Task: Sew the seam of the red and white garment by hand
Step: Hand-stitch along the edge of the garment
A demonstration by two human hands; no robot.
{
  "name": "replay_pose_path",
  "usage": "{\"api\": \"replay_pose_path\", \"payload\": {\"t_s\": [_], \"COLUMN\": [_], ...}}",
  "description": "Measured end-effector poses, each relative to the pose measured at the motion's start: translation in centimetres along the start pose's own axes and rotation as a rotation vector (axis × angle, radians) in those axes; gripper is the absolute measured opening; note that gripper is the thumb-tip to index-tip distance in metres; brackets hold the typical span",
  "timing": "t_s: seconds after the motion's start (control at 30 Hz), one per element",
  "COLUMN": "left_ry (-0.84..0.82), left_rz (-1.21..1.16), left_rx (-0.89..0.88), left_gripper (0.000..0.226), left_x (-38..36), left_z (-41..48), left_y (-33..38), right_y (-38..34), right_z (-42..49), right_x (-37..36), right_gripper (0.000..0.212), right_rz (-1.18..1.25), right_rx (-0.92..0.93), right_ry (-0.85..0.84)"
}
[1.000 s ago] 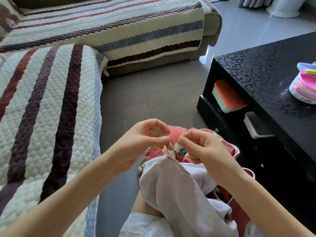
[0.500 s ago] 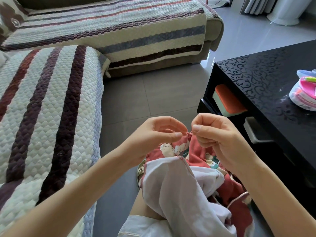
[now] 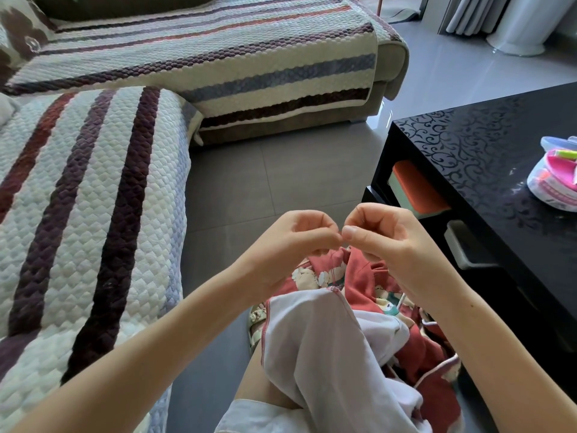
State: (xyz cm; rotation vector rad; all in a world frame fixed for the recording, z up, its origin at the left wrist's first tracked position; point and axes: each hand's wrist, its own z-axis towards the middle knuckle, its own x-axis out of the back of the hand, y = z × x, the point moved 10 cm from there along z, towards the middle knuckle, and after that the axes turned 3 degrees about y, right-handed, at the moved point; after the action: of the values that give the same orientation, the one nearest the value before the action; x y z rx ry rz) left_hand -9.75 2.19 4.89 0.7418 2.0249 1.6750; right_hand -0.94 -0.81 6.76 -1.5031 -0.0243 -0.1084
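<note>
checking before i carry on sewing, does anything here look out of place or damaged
Nothing stands out. The garment lies bunched on the lap, its top fold pinched between left hand and right hand; no tear or spill shows.

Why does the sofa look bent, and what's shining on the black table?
Head view: the wide-angle lens bows the edges of the striped sofa cover. Head view: daylight glares off the black table and the floor. Head view: left hand and right hand, pinching the red and white garment, are evenly lit and sharp; any needle is too fine to see.
</note>
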Motion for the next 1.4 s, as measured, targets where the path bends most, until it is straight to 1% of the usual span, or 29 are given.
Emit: {"api": "replay_pose_path", "payload": {"t_s": [0.03, 0.07, 0.13, 0.23, 0.37, 0.43, 0.5, 0.57, 0.67, 0.73, 0.83, 0.9, 1.0, 1.07, 1.1, 1.2, 1.23, 1.27, 1.33, 1.4], "left_ry": [0.008, 0.013, 0.021, 0.009, 0.038, 0.069, 0.082, 0.081, 0.081, 0.083, 0.077, 0.057, 0.032, 0.025, 0.021, 0.009, 0.005, -0.004, -0.053, -0.153], "left_rz": [-0.005, -0.006, 0.020, 0.120, 0.263, 0.235, 0.182, 0.114, 0.017, 0.011, 0.032, 0.041, 0.033, 0.027, 0.021, 0.012, 0.009, 0.003, -0.001, 0.063], "left_rx": [-0.001, -0.004, -0.019, -0.065, -0.156, -0.146, -0.096, -0.047, 0.013, 0.030, 0.052, 0.071, 0.105, 0.122, 0.131, 0.153, 0.158, 0.161, 0.146, 0.096], "left_gripper": [0.005, 0.006, 0.014, 0.008, 0.009, 0.016, 0.022, 0.020, 0.020, 0.022, 0.022, 0.022, 0.022, 0.020, 0.020, 0.021, 0.021, 0.021, 0.020, 0.027], "left_x": [0.1, 0.1, 0.3, 0.4, 0.7, 1.1, 1.3, 1.3, 1.3, 1.4, 1.5, 1.3, 1.1, 1.0, 1.0, 1.1, 1.0, 1.0, 0.6, -0.1], "left_z": [0.0, 0.1, 0.1, 0.1, 0.2, 0.2, 0.3, 0.3, 0.4, 0.5, 0.7, 0.8, 1.0, 1.1, 1.1, 1.3, 1.3, 1.4, 1.5, 1.5], "left_y": [0.1, 0.2, 0.4, 0.9, 1.4, 1.4, 1.2, 1.1, 0.9, 0.9, 1.0, 1.0, 0.7, 0.6, 0.6, 0.3, 0.2, 0.1, -0.1, -0.2], "right_y": [0.0, 0.0, 0.1, 0.1, 0.1, 0.2, 0.1, 0.3, 1.6, 2.3, 2.5, 2.5, 1.8, 1.2, 0.8, -0.3, -0.7, -1.1, -1.8, -2.5], "right_z": [0.0, 0.0, -0.1, -0.4, -0.8, -0.9, -1.0, -1.1, -1.2, -1.2, -1.4, -1.6, -1.7, -1.8, -1.8, -2.3, -2.4, -2.5, -2.5, -2.4], "right_x": [0.0, 0.0, 0.0, 0.0, -0.2, -0.4, -0.4, -0.3, 0.8, 1.4, 0.9, 0.0, -0.8, -1.3, -1.5, -1.7, -1.7, -1.6, -1.3, -0.7], "right_gripper": [0.016, 0.016, 0.016, 0.016, 0.016, 0.017, 0.015, 0.017, 0.021, 0.016, 0.010, 0.011, 0.010, 0.010, 0.015, 0.040, 0.043, 0.040, 0.022, 0.003], "right_rz": [-0.007, -0.011, -0.015, -0.011, 0.060, 0.111, 0.131, 0.170, 0.257, 0.197, -0.062, -0.211, -0.313, -0.263, -0.211, -0.074, -0.058, -0.055, -0.074, -0.052], "right_rx": [0.004, 0.007, 0.010, 0.014, -0.012, -0.040, -0.044, -0.049, -0.100, -0.105, -0.009, 0.049, 0.126, 0.156, 0.169, 0.247, 0.276, 0.305, 0.348, 0.365], "right_ry": [0.003, 0.003, 0.002, 0.009, -0.024, -0.043, -0.043, -0.034, 0.039, 0.079, 0.058, 0.029, 0.018, 0.019, 0.014, -0.006, -0.004, 0.005, 0.040, 0.081]}}
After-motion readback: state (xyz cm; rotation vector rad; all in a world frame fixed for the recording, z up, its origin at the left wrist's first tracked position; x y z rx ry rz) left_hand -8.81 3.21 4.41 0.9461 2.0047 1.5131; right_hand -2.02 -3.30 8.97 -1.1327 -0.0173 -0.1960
